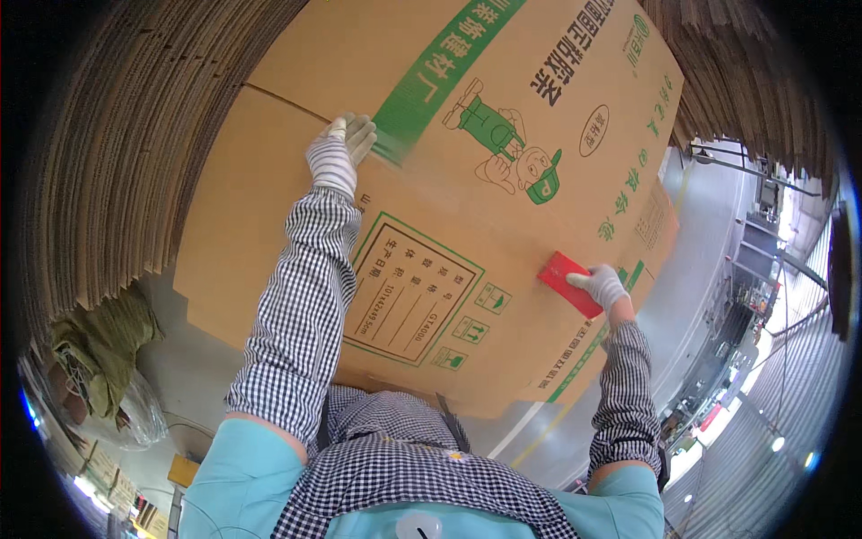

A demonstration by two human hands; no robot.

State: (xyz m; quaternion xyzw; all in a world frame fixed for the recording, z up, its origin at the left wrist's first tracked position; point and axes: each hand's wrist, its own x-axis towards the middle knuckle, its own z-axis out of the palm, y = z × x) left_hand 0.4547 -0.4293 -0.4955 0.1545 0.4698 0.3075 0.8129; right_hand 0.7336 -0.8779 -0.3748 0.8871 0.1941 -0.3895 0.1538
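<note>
A printed cardboard sheet (516, 247) stretches out in front of the worker. The gloved left hand (344, 151) lies against it by the slit running in from its left edge, fingers straight and nearly together. Near the lower right edge, the right hand (602, 286) pinches a red block (566, 280) against the board, thumb on top; I can't make out every fingertip. Stacked cardboard (126, 153) stands beyond the left edge.

Two gloved hands (342, 153) (607, 286), one printed carton (431, 207), one red piece (561, 274)
</note>
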